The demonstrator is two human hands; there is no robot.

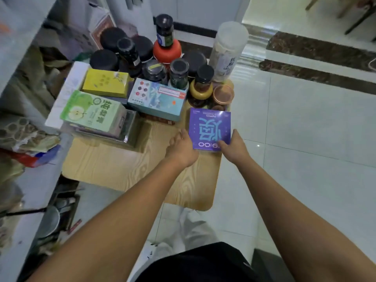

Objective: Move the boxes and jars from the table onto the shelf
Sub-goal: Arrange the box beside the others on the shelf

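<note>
A flat purple box lies near the right edge of a small wooden table. My left hand holds its left near corner and my right hand grips its right near corner, thumb on top. Behind it stand several dark-lidded jars, a red-lidded jar with a small bottle on top, and a tall clear plastic jar. A green apple box, a yellow box and a teal box lie on the table's left half. The shelf runs along the left.
The shelf's levels hold crumpled bags, papers and utensils. A white box sits under the stacked boxes at the table's left edge. Glossy white tile floor spreads to the right. Chair legs show at the top right.
</note>
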